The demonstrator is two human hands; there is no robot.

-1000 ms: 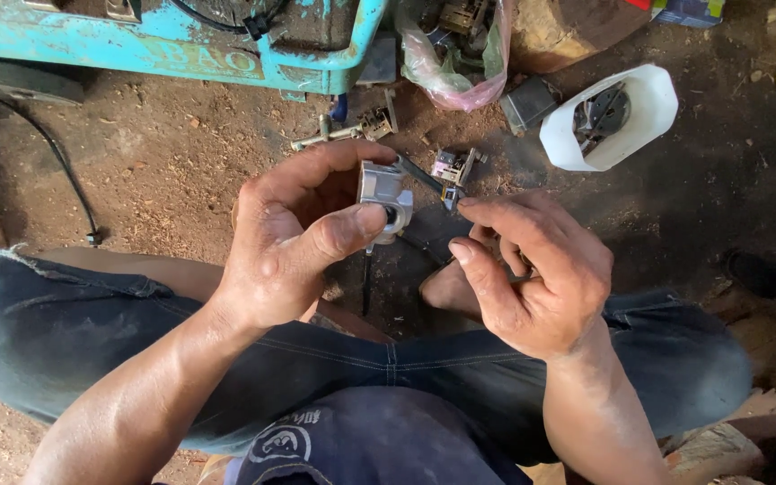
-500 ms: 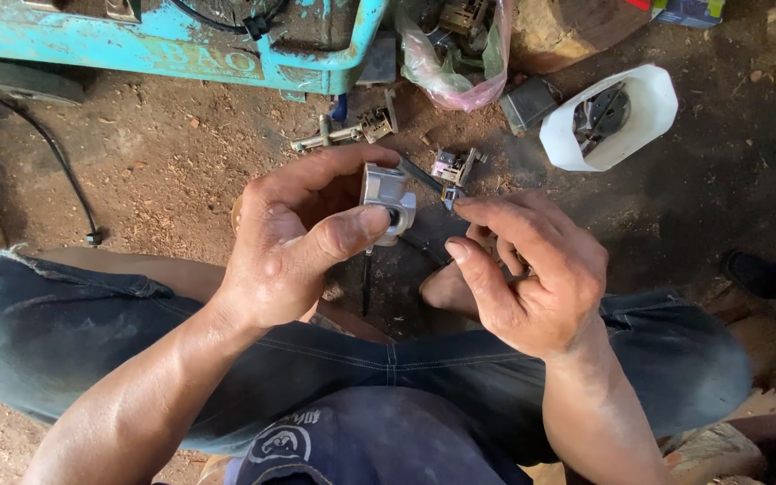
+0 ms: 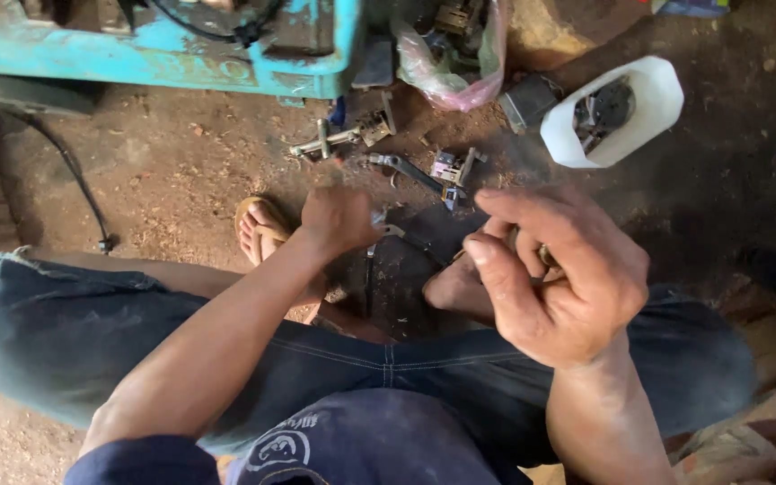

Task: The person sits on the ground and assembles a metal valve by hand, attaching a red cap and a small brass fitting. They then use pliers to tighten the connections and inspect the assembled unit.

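I sit on the dirt floor with my knees apart. My left hand (image 3: 339,220) is low, just above the ground between my feet, fingers curled with its back toward me. A bit of the small grey metal part (image 3: 379,218) shows at its fingertips, beside a thin dark tool (image 3: 406,238) lying on the ground. My right hand (image 3: 559,269) is raised nearer the camera, its fingers curled around a small piece (image 3: 545,256) that is mostly hidden.
A turquoise machine frame (image 3: 181,63) runs along the top. A white plastic tub (image 3: 648,99) holds dark parts at top right, next to a pink plastic bag (image 3: 451,54). A wrench (image 3: 401,166) and several metal fittings (image 3: 343,135) lie on the dirt. A black cable (image 3: 74,180) trails at left.
My left hand has dropped from chest height down to the ground, taking the grey metal part away from my right hand. The right hand has stayed up and looks closer to the camera.
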